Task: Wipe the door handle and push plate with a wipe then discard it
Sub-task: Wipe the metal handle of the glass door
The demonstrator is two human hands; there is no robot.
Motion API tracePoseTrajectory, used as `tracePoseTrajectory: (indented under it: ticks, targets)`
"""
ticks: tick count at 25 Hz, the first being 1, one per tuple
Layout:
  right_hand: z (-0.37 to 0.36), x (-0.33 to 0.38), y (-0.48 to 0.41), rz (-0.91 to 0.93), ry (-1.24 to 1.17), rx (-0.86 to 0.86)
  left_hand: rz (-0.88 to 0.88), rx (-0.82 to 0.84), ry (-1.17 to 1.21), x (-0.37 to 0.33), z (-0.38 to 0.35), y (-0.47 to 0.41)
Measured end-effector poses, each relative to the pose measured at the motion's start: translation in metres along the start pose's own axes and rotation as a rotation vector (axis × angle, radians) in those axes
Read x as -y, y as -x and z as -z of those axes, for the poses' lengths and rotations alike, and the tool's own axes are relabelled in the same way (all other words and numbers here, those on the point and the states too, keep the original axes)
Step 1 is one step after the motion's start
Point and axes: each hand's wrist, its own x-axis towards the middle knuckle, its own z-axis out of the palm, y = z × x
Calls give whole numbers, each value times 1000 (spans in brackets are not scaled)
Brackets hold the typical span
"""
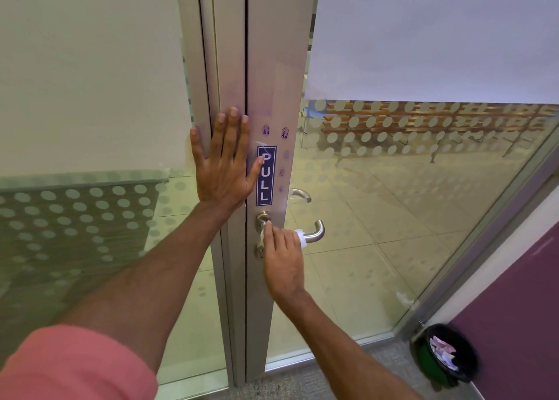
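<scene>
A single wide-angle view is taken from head height, aimed forward and slightly down at a glass door [408, 203] close in front, within arm's reach. Both forearms are seen running up from the lower edge. The door frame [272, 67] is bowed by the lens, and the floor [305, 384] is caught below.
</scene>
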Motion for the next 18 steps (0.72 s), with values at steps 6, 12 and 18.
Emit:
tracePoseTrajectory:
  ticks: [6, 12, 18]
  targets:
    - [-2, 3, -8, -18, -24, -7, 2, 8, 3, -1, -1, 3]
    - [6, -3, -8, 48, -64, 27, 1, -8, 26, -1, 1, 1]
    - [15, -70, -4, 251, -227, -70, 1, 15, 14, 0, 2, 0]
